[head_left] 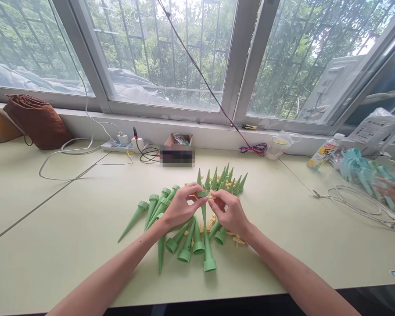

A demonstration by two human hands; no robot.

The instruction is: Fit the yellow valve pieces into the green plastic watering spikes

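Above the middle of the table, my left hand point(184, 204) pinches the wide ribbed end of a green plastic watering spike point(202, 193), its tapered part pointing down. Close beside that end, my right hand point(228, 210) grips a small pale-yellow plastic piece point(212, 195) between thumb and fingers. More green spikes lie to the left point(136, 217) and in front of my hands, such as one green spike point(209, 259) nearest me. Behind my hands, several green spikes point(228, 173) stand point up among yellow pieces. Loose yellow pieces point(238, 240) lie below my right hand.
A power strip point(110, 147) with cables, a brown drawstring bag point(39, 120) and a small cardboard box point(181, 139) line the window side. At right are a bottle point(325, 151), teal plastic items point(357, 171), a coiled white cable point(355, 199) and another person's blurred hand point(393, 191).
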